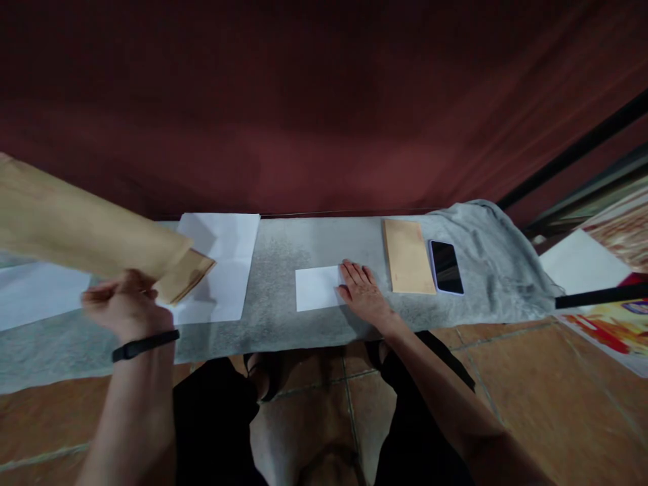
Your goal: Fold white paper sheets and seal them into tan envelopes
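Brown envelopes are held up above the grey cloth by the left hand, whose fingers are clamped on their lower edge. A white slip is pressed flat under the spread fingers of the right hand. Just right of it lie another envelope and a phone, touching. White sheets lie behind the raised envelopes.

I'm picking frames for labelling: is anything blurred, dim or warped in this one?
Head view: the brown envelope in the left hand is motion-blurred; the right hand on the small white paper is sharp; lighting is dim, the curtain nearly black at top; the table edge bows from wide-angle distortion.
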The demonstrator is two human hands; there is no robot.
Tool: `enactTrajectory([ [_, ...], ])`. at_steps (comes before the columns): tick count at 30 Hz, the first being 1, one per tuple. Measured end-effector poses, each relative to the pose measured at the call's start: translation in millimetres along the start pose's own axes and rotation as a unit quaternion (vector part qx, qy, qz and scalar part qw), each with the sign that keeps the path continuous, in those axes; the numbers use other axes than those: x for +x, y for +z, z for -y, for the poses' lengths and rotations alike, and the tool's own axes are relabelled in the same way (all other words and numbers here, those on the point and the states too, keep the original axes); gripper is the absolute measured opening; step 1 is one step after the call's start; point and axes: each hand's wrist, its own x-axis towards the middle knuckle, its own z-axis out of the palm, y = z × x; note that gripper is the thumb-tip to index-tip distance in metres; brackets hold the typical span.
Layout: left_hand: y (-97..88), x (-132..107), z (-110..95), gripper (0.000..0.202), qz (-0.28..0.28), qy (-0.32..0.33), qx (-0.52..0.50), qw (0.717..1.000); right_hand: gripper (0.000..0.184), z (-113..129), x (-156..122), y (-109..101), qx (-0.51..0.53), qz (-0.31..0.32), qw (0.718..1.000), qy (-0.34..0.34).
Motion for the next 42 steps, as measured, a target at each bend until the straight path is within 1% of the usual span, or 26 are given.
enactTrajectory([
  [1,7.5,-13.2,0.8,0.044,0.009,-0.053,-0.057,0.997,0.058,-0.1,0.2,-0.6,-0.002,0.004,1.000,0.001],
  [3,25.5,-44.6,2.4,0.043,0.111,-0.141,-0.130,0.975,0.058,-0.7,0.6,-1.6,0.000,0.012,1.000,0.002],
  [4,34.9,-61.3,3.7,0.043,0.148,-0.168,-0.163,0.961,0.058,-1.3,0.8,-2.2,0.003,0.014,1.000,0.002],
  [6,51.6,-93.8,8.2,0.040,0.234,-0.209,-0.198,0.928,0.057,-2.9,2.2,-3.1,0.015,0.015,1.000,0.004],
  [7,58.3,-108.6,11.7,0.040,0.270,-0.223,-0.205,0.914,0.056,-3.7,3.6,-3.4,0.024,0.014,1.000,0.005],
  [8,63.6,-122.1,15.8,0.041,0.290,-0.235,-0.210,0.904,0.055,-4.2,5.6,-3.4,0.036,0.009,0.999,0.007],
  [11,72.1,-154.5,28.5,0.037,0.333,-0.279,-0.198,0.878,0.053,-2.8,14.3,-0.8,0.103,-0.015,0.994,0.026],
  [12,73.2,-162.6,31.6,0.034,0.351,-0.282,-0.197,0.871,0.052,-1.3,17.6,0.9,0.138,-0.023,0.989,0.039],
  [13,73.9,-169.4,33.8,0.031,0.370,-0.281,-0.199,0.863,0.052,0.4,20.6,2.8,0.176,-0.029,0.983,0.053],
  [15,75.0,-179.8,35.3,0.034,0.399,-0.270,-0.206,0.852,0.052,3.6,25.5,5.8,0.243,-0.035,0.966,0.080],
  [16,75.7,-183.5,35.0,0.037,0.410,-0.265,-0.208,0.847,0.051,4.6,27.2,6.5,0.259,-0.042,0.961,0.090],
  [18,77.5,-188.9,33.6,0.038,0.426,-0.260,-0.205,0.842,0.050,4.9,29.4,5.3,0.235,-0.071,0.964,0.103],
  [20,80.0,-192.6,33.0,0.036,0.430,-0.260,-0.199,0.841,0.049,4.2,30.0,1.7,0.162,-0.100,0.977,0.099],
  [21,81.2,-194.0,33.3,0.036,0.427,-0.258,-0.196,0.844,0.049,4.3,29.9,-0.3,0.129,-0.104,0.982,0.092],
  [23,83.2,-195.8,34.9,0.036,0.419,-0.247,-0.187,0.853,0.049,6.1,28.8,-3.4,0.095,-0.085,0.989,0.075],
  [27,84.6,-191.0,37.9,0.032,0.412,-0.214,-0.169,0.869,0.046,13.9,24.3,-4.2,0.083,-0.034,0.995,0.036],
  [29,84.6,-183.6,38.5,0.030,0.391,-0.214,-0.179,0.877,0.046,15.6,22.7,-3.8,0.069,-0.023,0.997,0.020],
  [33,85.1,-165.5,40.3,0.030,0.349,-0.230,-0.211,0.884,0.044,10.6,24.3,-2.7,0.057,-0.013,0.998,0.031],
  [36,86.1,-154.5,42.5,0.024,0.325,-0.238,-0.209,0.891,0.043,3.9,28.3,0.1,0.060,-0.009,0.997,0.039],
  [39,88.1,-147.2,43.8,0.020,0.305,-0.254,-0.206,0.894,0.039,-0.6,32.1,2.7,0.077,-0.017,0.996,0.039],
  [42,91.2,-142.5,43.7,0.021,0.285,-0.273,-0.213,0.894,0.032,-1.3,34.2,2.1,0.093,-0.028,0.994,0.041],
])
